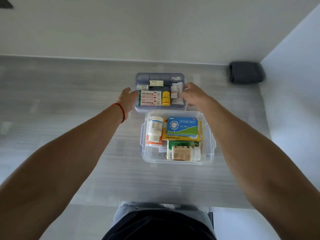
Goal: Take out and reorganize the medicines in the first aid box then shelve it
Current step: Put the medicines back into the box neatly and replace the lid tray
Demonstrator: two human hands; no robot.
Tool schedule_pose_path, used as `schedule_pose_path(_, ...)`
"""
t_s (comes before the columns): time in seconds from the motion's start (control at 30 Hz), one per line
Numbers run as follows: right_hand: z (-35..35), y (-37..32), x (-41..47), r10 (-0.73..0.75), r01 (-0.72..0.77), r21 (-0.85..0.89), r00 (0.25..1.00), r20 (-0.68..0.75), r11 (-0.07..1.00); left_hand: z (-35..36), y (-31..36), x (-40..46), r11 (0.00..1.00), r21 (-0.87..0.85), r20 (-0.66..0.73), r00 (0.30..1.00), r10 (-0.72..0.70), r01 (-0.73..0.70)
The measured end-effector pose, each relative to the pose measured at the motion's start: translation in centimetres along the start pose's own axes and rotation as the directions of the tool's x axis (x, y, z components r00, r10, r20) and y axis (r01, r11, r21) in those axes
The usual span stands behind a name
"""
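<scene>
A clear first aid box (178,162) stands open on the grey counter, holding a white bottle (155,129), a blue loratadine carton (182,126), a green carton and a tan-labelled bottle (183,153). Behind it lies a bluish inner tray (160,76) with plaster boxes (150,97), a yellow jar (166,98) and small sachets. My left hand (127,98) touches the tray's left side, fingers fairly straight. My right hand (193,94) is at the tray's right side with curled fingers on its rim.
A folded dark grey cloth (245,72) lies in the far right corner by the white side wall. The grey counter (69,101) runs wide to the left. The counter's front edge is near my body.
</scene>
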State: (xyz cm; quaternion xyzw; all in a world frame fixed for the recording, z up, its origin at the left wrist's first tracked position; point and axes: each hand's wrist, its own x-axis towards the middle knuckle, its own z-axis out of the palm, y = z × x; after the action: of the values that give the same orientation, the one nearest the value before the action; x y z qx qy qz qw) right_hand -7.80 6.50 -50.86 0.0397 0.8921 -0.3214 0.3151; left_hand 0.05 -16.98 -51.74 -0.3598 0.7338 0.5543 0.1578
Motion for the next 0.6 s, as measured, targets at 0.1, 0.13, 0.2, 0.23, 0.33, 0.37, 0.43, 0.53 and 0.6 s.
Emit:
schedule_pose_path(0.1,0.5,0.2,0.9,0.075,-0.071,0.09,0.996,-0.04,0.993,0.4,0.8,0.0,0.992,-0.12,0.043,0.998,-0.041,0.046)
schedule_pose_path(0.13,0.5,0.3,1.1,0.081,-0.075,0.119,0.996,-0.046,0.99,0.5,1.0,-0.1,0.984,-0.166,0.033,0.997,-0.065,0.07)
schedule_pose_path(0.2,0.4,0.2,1.0,0.092,-0.079,0.173,0.993,-0.071,0.982,0.6,1.3,-0.1,0.975,-0.207,0.007,0.996,-0.087,0.086)
schedule_pose_path(0.23,0.2,0.2,0.9,0.092,-0.073,0.184,0.991,-0.095,0.98,0.6,1.4,-0.1,0.974,-0.212,0.0,0.997,-0.08,0.078)
schedule_pose_path(0.33,-0.6,0.1,0.4,0.061,-0.021,0.193,0.977,-0.204,0.981,0.3,1.6,-0.1,0.98,-0.197,-0.013,1.0,0.013,-0.015)
schedule_pose_path(0.37,-0.9,0.0,0.0,0.052,0.003,0.221,0.969,-0.242,0.975,0.1,1.6,-0.2,0.985,-0.16,-0.026,0.998,0.064,-0.068)
schedule_pose_path(0.43,-1.6,-0.2,-0.8,0.038,0.056,0.278,0.946,-0.323,0.959,-0.1,1.6,-0.5,0.98,-0.067,-0.06,0.982,0.182,-0.186)
schedule_pose_path(0.53,-3.0,-0.3,-1.8,0.024,0.126,0.341,0.915,-0.404,0.931,0.1,2.1,-1.6,0.951,-0.036,-0.124,0.946,0.3,-0.307)
schedule_pose_path(0.6,-4.0,0.0,-2.8,0.01,0.179,0.392,0.901,-0.435,0.902,0.2,2.6,-3.2,0.939,-0.097,-0.151,0.937,0.315,-0.331)
